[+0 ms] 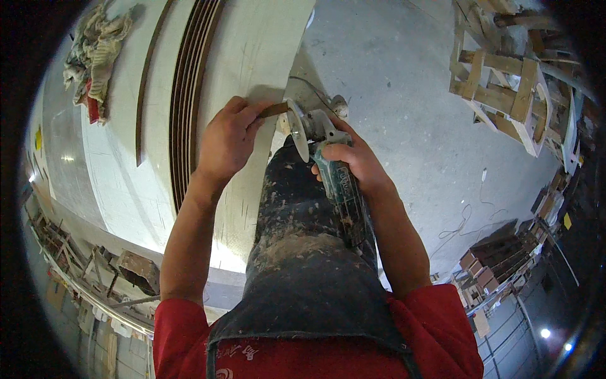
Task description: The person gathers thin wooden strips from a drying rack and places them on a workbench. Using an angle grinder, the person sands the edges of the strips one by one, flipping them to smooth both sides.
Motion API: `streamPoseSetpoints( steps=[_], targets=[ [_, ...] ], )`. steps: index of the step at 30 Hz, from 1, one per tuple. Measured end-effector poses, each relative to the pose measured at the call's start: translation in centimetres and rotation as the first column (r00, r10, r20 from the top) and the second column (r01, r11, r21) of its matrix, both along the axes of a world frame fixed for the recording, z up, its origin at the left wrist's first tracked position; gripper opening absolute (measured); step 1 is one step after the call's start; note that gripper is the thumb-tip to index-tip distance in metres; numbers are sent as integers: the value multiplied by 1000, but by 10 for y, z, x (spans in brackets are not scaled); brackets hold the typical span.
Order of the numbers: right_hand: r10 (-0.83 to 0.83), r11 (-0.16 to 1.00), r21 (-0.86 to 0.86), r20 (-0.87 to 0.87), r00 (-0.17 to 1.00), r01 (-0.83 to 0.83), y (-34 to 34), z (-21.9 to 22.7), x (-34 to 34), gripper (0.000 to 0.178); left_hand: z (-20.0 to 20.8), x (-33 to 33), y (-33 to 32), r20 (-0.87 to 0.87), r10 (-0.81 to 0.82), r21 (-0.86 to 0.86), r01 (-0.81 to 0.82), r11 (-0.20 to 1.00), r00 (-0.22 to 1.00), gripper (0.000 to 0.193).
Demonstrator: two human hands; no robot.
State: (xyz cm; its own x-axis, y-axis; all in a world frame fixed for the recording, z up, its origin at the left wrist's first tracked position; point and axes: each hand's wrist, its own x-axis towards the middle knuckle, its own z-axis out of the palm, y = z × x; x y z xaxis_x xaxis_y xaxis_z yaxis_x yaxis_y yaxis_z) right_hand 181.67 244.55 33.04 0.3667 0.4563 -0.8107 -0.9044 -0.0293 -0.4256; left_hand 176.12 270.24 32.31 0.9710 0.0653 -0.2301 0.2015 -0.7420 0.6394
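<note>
In my right hand (356,161) is an angle grinder (338,180) with a dark green body, its pale round disc (298,131) turned toward my left hand. My left hand (227,142) pinches a short brown strip of wood (274,110) whose far end meets the upper edge of the disc; whether they touch or only overlap I cannot tell. Both hands are over the right edge of a long whitish work table (243,57). Left of my left hand, several long thin brown strips (192,82) lie side by side on the table.
One more brown strip (146,88) lies apart on the table. A crumpled cloth (104,47) and a red object (93,104) are at the far left. Wooden frames (505,88) stand at the far right. A cable (467,221) trails over the grey floor (404,82).
</note>
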Motion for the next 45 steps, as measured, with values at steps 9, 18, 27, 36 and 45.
streamPoseSetpoints(
  steps=[9,18,27,36,45],
  targets=[
    [-31,999,16,-40,999,32,1,0,-6,83,1,1,-2,28,25,-22,-25,999,999,29],
    [-15,1000,-13,-92,996,13,-1,-13,-7,81,-2,-1,-1,59,24,-52,-20,998,998,32],
    [2,998,70,-52,999,2,0,-11,-3,82,4,0,-2,-71,46,11,-45,999,996,33],
    [-56,993,-105,-32,998,53,-26,-21,0,82,13,-19,-2,-273,389,-547,-475,690,880,23],
    [138,984,-168,534,834,-55,-11,133,38,79,103,-54,10,-404,515,-911,-381,-156,756,25]
  ],
)
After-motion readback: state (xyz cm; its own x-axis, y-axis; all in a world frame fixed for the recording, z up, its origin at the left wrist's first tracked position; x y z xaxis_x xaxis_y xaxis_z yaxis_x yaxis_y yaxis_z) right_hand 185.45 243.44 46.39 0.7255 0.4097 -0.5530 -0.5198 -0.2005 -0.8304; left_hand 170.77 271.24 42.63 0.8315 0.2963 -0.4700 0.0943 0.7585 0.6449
